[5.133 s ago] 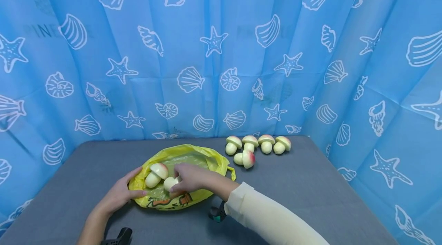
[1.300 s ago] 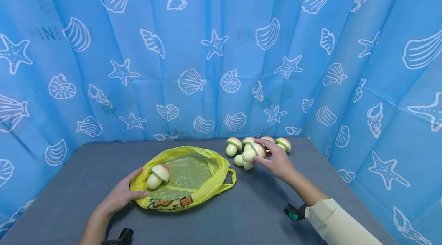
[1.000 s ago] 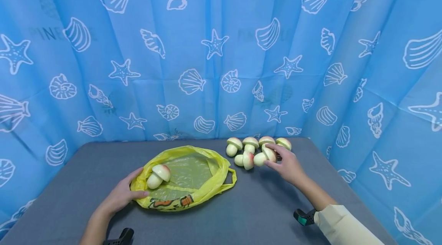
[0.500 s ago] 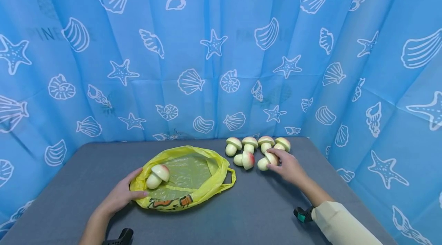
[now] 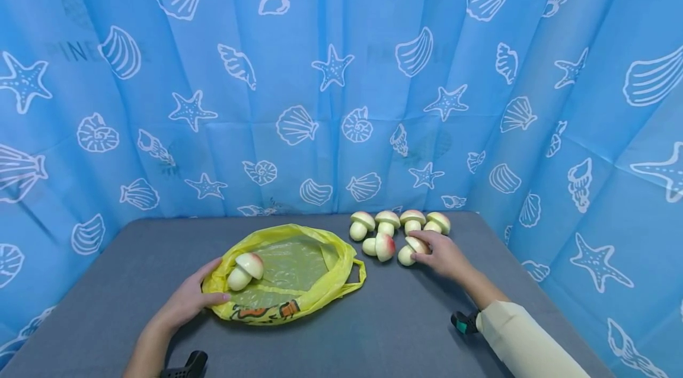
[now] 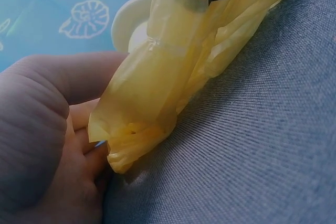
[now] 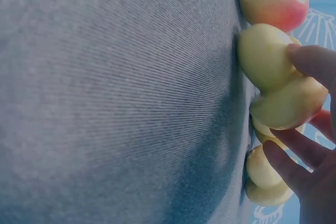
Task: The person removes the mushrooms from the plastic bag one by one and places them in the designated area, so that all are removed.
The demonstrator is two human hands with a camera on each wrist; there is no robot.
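Observation:
In the head view my left hand (image 5: pixel 187 296) holds the left rim of a yellow plastic bag (image 5: pixel 335 274), which lies with its mouth open. The left wrist view shows the bag's film (image 6: pixel 152 90) between thumb and fingers. One toy mushroom (image 5: pixel 245 271) with a pale stem and pinkish cap lies in the bag near that hand. My right hand (image 5: pixel 443 255) grips another toy mushroom (image 5: pixel 407 256) by its cap and stem, at the table's surface. In the right wrist view, thumb and fingertips touch this mushroom (image 7: pixel 268 59); part of its cap is hidden.
Several toy mushrooms (image 5: pixel 386 221) stand in a row at the table's back right. One more mushroom (image 5: pixel 381 246) lies on its side left of my right hand. The grey table (image 5: pixel 341 342) meets a blue shell-patterned curtain (image 5: pixel 331 147) behind and at the sides.
My right hand took a mushroom out of the bag, carried it right past the lying one, and lowered it in front of the row. My left hand has kept its place on the bag.

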